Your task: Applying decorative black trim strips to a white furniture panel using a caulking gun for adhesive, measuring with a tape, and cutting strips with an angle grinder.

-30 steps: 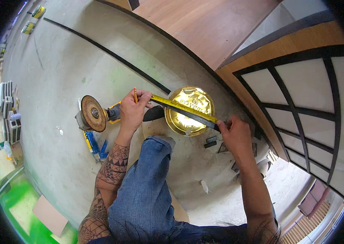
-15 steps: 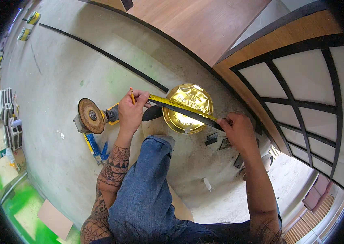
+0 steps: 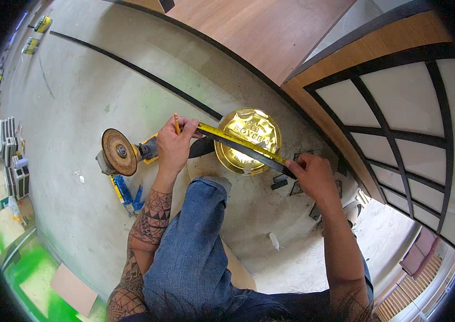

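Note:
A yellow tape measure (image 3: 233,140) stretches between my hands, lying along a short black strip (image 3: 250,153). Both cross over a shiny gold tin lid (image 3: 251,121). My left hand (image 3: 174,146) is closed on the tape's left end, with an orange pencil (image 3: 177,124) sticking up between its fingers. At the other end, my right hand (image 3: 313,174) pinches the tape and strip between thumb and fingers. Its palm side is partly hidden, so I cannot make out all that it holds.
An angle grinder (image 3: 121,152) with a worn brown disc lies left of my left hand. A long black strip (image 3: 131,68) runs across the concrete floor. Small dark offcuts (image 3: 279,183) lie near my right hand. A panelled wooden frame (image 3: 383,118) stands at right.
My hands, the tape and the short strip stay almost in place. The right hand has shifted very slightly downward, while the view has moved a little.

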The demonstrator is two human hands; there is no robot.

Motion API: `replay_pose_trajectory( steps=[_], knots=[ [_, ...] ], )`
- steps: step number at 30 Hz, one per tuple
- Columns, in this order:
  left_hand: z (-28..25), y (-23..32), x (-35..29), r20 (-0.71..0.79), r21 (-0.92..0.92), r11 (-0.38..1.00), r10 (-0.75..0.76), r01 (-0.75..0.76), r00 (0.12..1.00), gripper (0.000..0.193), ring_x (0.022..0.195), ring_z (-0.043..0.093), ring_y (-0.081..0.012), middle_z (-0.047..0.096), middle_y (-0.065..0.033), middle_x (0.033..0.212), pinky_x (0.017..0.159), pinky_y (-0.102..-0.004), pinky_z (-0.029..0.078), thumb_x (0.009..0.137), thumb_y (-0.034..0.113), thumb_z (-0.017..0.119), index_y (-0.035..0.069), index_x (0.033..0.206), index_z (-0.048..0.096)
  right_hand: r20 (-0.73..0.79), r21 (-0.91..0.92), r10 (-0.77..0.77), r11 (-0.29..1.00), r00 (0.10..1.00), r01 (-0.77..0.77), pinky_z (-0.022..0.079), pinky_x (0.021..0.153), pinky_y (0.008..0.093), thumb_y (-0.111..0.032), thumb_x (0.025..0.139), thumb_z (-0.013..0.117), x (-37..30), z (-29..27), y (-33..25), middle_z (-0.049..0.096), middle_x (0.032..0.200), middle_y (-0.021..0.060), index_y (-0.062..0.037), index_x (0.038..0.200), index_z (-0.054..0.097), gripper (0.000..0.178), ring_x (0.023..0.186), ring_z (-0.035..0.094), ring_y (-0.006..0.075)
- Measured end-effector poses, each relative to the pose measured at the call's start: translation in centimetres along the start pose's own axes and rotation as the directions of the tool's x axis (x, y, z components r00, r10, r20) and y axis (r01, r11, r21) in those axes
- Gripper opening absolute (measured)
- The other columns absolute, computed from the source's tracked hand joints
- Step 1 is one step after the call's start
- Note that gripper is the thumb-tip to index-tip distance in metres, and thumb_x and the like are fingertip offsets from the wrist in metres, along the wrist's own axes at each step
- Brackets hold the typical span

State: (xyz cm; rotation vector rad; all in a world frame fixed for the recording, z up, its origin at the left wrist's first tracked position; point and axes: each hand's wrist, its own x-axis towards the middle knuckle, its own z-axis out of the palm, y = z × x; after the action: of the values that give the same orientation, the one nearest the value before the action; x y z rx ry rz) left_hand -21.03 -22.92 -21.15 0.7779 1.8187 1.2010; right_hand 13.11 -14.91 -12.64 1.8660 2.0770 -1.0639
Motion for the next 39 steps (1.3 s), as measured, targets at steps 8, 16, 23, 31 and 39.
replay_pose_trajectory(
  steps=[8, 16, 23, 31, 39],
  knots=[
    [0.2, 0.4, -0.1, -0.016, -0.042, 0.999, -0.023, 0.022, 1.000, 0.025, 0.085, 0.076, -0.0191, 0.074, -0.0108, 0.098, 0.080, -0.0318, 0.064, 0.106, 0.020, 0.071, -0.004, 0.108, 0.067, 0.049, -0.026, 0.039, 0.999, 0.998, -0.038, 0.057, 0.081, 0.0516, -0.047, 0.094, 0.078, 0.5, -1.0, -0.5, 0.075, 0.087, 0.0246, 0.0013, 0.090, 0.076, 0.048, 0.084, 0.074, 0.0436],
    [0.4, 0.3, -0.1, -0.029, -0.048, 0.998, -0.031, 0.029, 0.999, 0.025, 0.084, 0.077, -0.0195, 0.075, -0.0106, 0.094, 0.079, -0.0316, 0.064, 0.105, 0.021, 0.072, -0.003, 0.107, 0.068, -0.025, -0.014, -0.036, 0.999, 0.999, 0.036, 0.053, 0.069, 0.0461, -0.046, 0.092, 0.080, 0.7, -0.2, 0.8, 0.071, 0.075, 0.0201, 0.0009, 0.086, 0.075, 0.048, 0.071, 0.070, 0.0348],
    [0.4, 0.3, -0.1, -0.031, -0.023, 1.000, -0.021, 0.020, 0.999, 0.025, 0.083, 0.077, -0.0195, 0.075, -0.0105, 0.095, 0.079, -0.0320, 0.064, 0.105, 0.021, 0.072, -0.003, 0.107, 0.068, 0.039, -0.040, 0.020, 0.999, 0.999, -0.019, 0.057, 0.082, 0.0518, -0.046, 0.093, 0.079, 0.5, -1.0, -0.3, 0.075, 0.088, 0.0247, -0.0002, 0.090, 0.077, 0.046, 0.086, 0.074, 0.0430],
    [0.4, 0.1, -0.4, -0.119, -0.100, 0.988, 0.106, -0.119, 0.987, 0.032, 0.080, 0.070, -0.0134, 0.072, -0.0075, 0.100, 0.072, -0.0263, 0.057, 0.111, 0.026, 0.063, -0.003, 0.124, 0.063, -0.021, 0.132, 0.011, 0.991, 1.000, -0.008, 0.055, 0.074, 0.0468, -0.047, 0.092, 0.080, -0.1, -1.0, -0.3, 0.074, 0.083, 0.0216, 0.0010, 0.088, 0.075, 0.048, 0.078, 0.072, 0.0361],
    [-1.0, -8.8, -6.1, -0.043, -0.027, 0.988, -0.156, 0.155, 0.987, 0.025, 0.071, 0.058, -0.0079, 0.067, -0.0063, 0.091, 0.066, -0.0262, 0.049, 0.114, 0.025, 0.053, 0.001, 0.117, 0.061, -0.399, 0.469, 0.111, 0.878, 0.910, 0.098, 0.048, 0.059, 0.0343, -0.028, 0.095, 0.084, -7.1, 8.3, 11.8, 0.063, 0.073, 0.0063, -0.0025, 0.088, 0.067, 0.031, 0.065, 0.063, 0.0167]
  ],
)
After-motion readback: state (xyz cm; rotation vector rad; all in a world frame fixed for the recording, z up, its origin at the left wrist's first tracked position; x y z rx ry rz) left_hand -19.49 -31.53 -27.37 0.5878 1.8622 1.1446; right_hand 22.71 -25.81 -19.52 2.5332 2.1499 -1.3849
